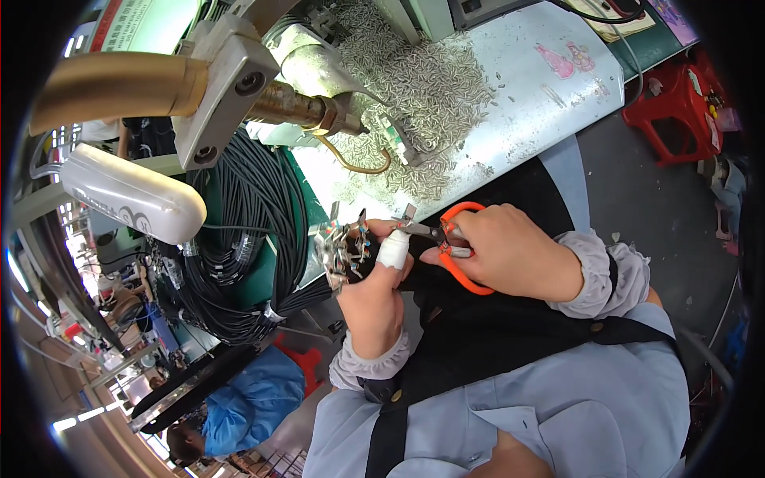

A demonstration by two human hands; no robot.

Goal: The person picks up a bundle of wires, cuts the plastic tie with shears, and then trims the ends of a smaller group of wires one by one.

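Observation:
My left hand (374,299), its thumb wrapped in white, is closed on a bunch of black cables whose ends fan out (343,247) with small coloured wires and shiny metal tips. In my right hand (502,247) is a pair of scissors (467,280) with orange handles, my fingers through the loops. The scissor blades point left and reach the wrapped thumb, beside a small flat metal piece (409,212) above it. Whether the blades touch a wire there is hidden by the thumb. Both hands are in front of my black apron, near the worktable's edge.
Many small metal pieces (446,95) are heaped on the pale worktable (550,95). A machine head with a metal nozzle (343,119) overhangs it. Coiled black cables (239,207) lie at left, near a white lamp (131,195). A red stool (677,111) stands right; a person in blue (255,402) sits lower left.

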